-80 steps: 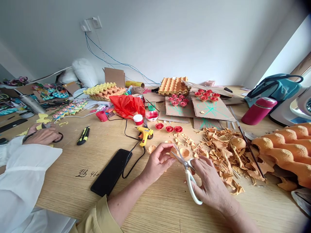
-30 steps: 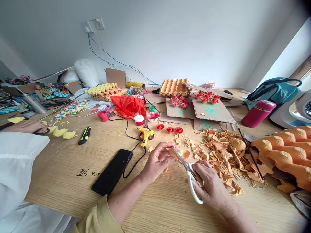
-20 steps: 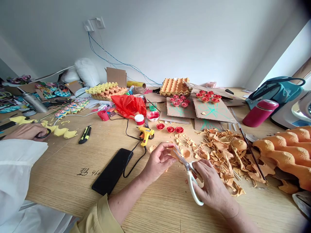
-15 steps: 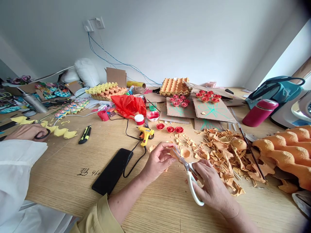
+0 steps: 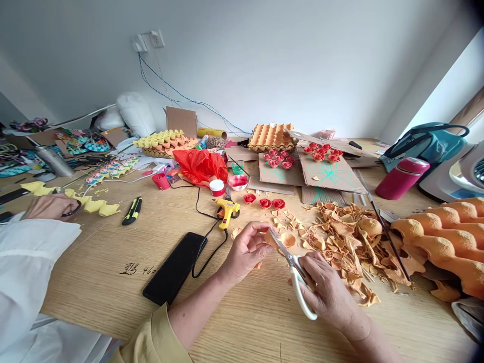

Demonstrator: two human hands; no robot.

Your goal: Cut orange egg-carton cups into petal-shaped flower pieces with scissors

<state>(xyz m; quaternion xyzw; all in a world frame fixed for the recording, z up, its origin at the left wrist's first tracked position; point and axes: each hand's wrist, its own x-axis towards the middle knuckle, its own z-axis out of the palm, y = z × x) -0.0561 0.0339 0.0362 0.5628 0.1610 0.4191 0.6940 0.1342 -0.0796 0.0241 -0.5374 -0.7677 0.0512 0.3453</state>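
My left hand pinches a small orange piece of egg carton above the wooden table. White-handled scissors are gripped in my right hand, and their blades reach up to that piece. A pile of orange carton scraps lies just right of the hands. Three red paper roses sit behind them.
A black phone and a yellow glue gun with its cord lie left of my hands. An orange egg tray fills the right side. Another person's hand works with scissors on yellow pieces at far left. A pink bottle stands behind.
My hands have stayed in place while the scissor blades have shifted slightly on the carton piece. The other person's hand has moved left to yellow cut pieces now lying there.
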